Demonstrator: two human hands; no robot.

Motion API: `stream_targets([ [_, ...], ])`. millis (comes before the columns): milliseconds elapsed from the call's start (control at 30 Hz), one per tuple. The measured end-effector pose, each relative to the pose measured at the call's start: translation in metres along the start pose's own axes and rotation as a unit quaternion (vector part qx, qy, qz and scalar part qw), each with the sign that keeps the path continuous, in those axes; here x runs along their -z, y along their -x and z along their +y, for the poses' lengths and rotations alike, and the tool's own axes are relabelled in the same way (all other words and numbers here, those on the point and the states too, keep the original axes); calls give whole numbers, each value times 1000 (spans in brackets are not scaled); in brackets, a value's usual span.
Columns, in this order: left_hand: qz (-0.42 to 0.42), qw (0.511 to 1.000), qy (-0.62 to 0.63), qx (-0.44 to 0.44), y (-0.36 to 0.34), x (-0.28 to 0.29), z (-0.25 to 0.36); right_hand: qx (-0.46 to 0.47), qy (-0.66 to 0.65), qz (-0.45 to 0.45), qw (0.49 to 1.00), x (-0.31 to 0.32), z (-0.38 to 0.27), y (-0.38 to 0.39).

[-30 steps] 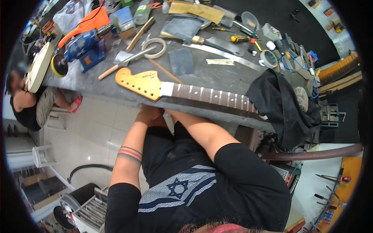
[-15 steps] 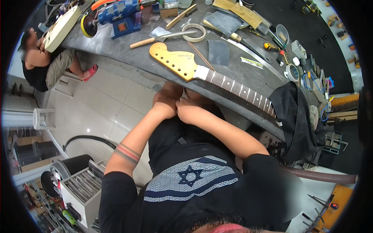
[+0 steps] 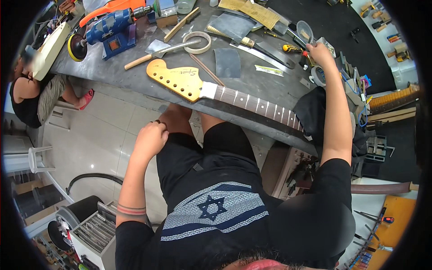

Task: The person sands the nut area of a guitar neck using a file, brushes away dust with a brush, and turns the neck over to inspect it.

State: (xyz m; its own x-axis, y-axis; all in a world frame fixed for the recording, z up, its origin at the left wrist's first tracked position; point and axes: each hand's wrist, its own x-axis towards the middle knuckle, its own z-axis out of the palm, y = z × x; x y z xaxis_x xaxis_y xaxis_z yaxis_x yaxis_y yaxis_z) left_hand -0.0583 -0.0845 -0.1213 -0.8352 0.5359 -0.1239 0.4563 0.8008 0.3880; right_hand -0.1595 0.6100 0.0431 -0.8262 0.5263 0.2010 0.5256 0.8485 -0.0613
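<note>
A guitar neck (image 3: 247, 100) lies across the near edge of the bench, its yellow headstock to the left and its dark fretboard to the right. Toward the back right my right hand (image 3: 321, 55) reaches among the tools, fingers pinched together beside a clear round lid (image 3: 305, 30) and a yellow-and-black tool handle (image 3: 291, 48). What the fingertips hold, if anything, I cannot make out. Down by my knee, my left hand (image 3: 153, 138) is loosely closed with its fingers curled under, hiding whatever may be in it. Black cloth (image 3: 310, 108) covers the neck's right end.
A blue drill (image 3: 108, 27) with a round pad sits at the bench's left. A roll of tape (image 3: 198, 42), a wooden-handled file (image 3: 139, 61), a dark grey sheet (image 3: 227, 63) and a saw (image 3: 265, 56) lie behind the neck. At far left another person (image 3: 29, 92) sits holding a pale guitar body (image 3: 50, 51).
My hands have parted from between my knees. The right one has gone up and right to the tools; the left has shifted left and down to my knee. The view has shifted slightly rightward.
</note>
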Motion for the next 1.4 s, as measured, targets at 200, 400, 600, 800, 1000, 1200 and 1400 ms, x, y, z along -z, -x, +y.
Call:
stream_targets([
  [200,-86,988,126,28,26,60,32,12,-70,-48,996,-32,37,-42],
  [400,-33,967,251,13,29,116,40,53,-306,34,950,15,3,-11],
  [600,174,905,371,-114,-43,152,116,304,-523,2,796,92,-169,142],
  [800,235,912,287,-175,-78,156,176,387,-550,-99,733,104,-241,248],
  [1000,172,890,412,-94,-71,144,125,538,-300,11,788,81,-215,284],
  [1200,123,930,302,-166,-68,118,123,606,-226,-177,742,33,-203,326],
  [1400,238,915,236,-224,-96,111,137,576,-235,-230,748,12,-193,327],
])
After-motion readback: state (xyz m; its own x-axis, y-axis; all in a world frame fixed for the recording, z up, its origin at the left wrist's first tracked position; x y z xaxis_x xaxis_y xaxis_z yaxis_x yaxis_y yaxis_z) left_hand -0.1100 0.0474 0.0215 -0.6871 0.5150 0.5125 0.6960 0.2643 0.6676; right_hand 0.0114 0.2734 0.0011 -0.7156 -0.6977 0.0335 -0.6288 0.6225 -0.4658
